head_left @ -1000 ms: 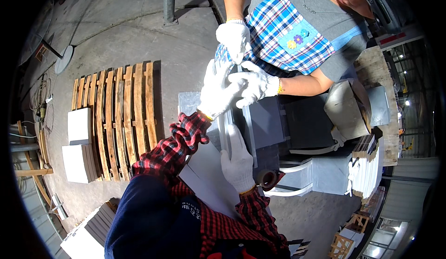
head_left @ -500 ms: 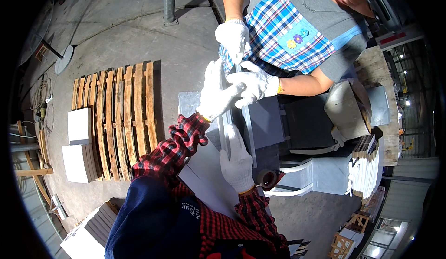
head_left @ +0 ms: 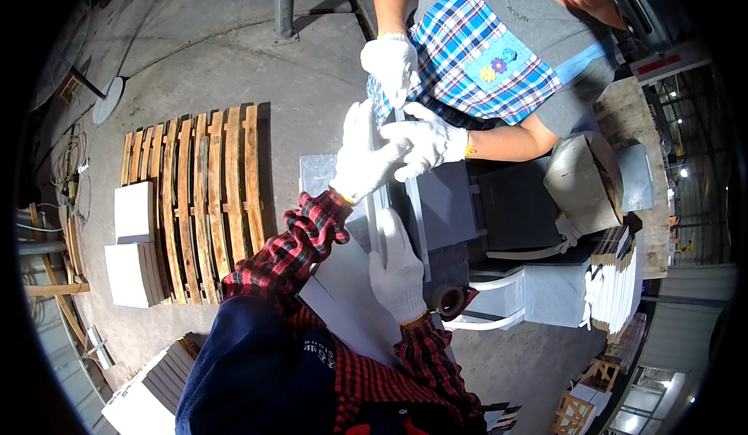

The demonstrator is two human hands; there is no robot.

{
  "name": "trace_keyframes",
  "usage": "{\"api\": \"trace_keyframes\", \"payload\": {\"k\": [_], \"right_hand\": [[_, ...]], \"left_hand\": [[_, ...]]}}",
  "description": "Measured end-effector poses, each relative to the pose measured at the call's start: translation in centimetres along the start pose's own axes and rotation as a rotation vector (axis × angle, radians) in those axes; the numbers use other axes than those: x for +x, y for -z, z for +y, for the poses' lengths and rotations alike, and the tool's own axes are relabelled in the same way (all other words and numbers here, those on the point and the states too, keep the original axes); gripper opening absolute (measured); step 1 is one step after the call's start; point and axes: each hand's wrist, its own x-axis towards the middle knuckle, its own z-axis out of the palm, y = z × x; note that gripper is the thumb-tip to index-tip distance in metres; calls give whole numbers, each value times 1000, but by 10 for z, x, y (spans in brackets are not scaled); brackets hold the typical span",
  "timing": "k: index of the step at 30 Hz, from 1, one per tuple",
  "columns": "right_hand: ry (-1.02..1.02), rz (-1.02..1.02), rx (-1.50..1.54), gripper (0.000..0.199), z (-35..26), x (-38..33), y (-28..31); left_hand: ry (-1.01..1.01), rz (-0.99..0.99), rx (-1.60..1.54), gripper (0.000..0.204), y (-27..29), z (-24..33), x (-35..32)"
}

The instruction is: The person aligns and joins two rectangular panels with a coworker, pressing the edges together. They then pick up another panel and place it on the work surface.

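Both hands gloved white, plaid sleeves up from lower edge.
Left hand [head_left: 362, 158] raised ahead — fingers extended upward, arm bent at elbow. Right hand [head_left: 399, 271] lower, nearer body — palm down, fingers laid flat, pointing forward.

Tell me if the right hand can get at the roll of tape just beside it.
Probably yes. The right hand lies flat on the long grey panel, and the roll of tape sits just to its right with nothing visible between them. The left hand is busy farther up the panel.
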Motion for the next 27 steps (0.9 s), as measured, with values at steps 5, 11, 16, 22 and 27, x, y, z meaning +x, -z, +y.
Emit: {"api": "trace_keyframes", "payload": {"k": [5, 11, 16, 22, 27], "right_hand": [[8, 5, 2, 62, 1, 0, -1], [-13, 1, 17, 62, 0, -1, -1], [-40, -8, 48, 61, -3, 2, 1], [-27, -3, 34, 60, -2, 1, 0], [-38, -9, 44, 61, -2, 1, 1]], "left_hand": [[-8, 9, 28, 95, -1, -4, 0], [25, -57, 2, 93, 4, 5, 2], [18, -41, 7, 93, 3, 3, 1], [-43, 1, 23, 92, -3, -9, 2], [-39, 21, 50, 92, -3, -6, 0]]}}
